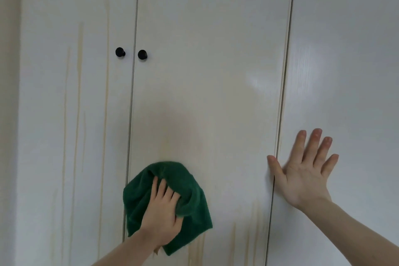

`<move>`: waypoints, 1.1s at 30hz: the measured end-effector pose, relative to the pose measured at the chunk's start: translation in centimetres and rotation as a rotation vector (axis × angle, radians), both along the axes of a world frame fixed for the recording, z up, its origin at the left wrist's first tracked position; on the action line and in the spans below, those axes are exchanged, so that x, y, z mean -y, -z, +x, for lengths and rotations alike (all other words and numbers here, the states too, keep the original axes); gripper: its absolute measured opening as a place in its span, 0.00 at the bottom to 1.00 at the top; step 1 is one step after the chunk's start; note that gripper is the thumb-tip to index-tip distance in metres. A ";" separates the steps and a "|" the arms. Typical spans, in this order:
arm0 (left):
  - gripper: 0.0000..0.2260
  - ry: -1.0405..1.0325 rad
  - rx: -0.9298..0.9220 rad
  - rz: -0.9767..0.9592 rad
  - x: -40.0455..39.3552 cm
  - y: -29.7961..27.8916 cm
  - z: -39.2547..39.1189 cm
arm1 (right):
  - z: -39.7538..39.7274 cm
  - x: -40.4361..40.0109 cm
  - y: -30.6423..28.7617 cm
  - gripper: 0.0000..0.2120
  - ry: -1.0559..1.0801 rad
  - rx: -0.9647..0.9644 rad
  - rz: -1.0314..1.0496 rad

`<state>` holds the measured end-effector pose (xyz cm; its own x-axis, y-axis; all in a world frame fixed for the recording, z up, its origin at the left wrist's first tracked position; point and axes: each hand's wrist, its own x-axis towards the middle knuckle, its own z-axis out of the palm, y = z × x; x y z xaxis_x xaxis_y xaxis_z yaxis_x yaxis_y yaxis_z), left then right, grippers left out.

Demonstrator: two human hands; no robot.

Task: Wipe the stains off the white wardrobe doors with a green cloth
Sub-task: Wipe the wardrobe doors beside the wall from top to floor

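My left hand (162, 214) presses a bunched green cloth (190, 201) flat against the lower part of the middle white wardrobe door (211, 60), close to its left edge. My right hand (302, 173) lies flat with fingers spread on the right door (349, 49), its thumb at the seam between the two doors. Yellowish drip streaks (78, 97) run down the left door (64, 28). More yellowish streaks (254, 229) show low on the middle door, right of the cloth and beneath it.
Two round black knobs (120, 52) (142, 55) sit either side of the seam between the left and middle doors, above the cloth. A cream wall strip (8, 71) borders the wardrobe on the far left.
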<state>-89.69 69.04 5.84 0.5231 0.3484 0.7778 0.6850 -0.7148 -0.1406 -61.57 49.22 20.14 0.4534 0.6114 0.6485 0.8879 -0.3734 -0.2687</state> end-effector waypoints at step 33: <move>0.36 0.069 0.190 -0.126 0.5 0.7 -1.2 | 0.8 -0.2 0.7 0.45 -0.001 0.047 0.043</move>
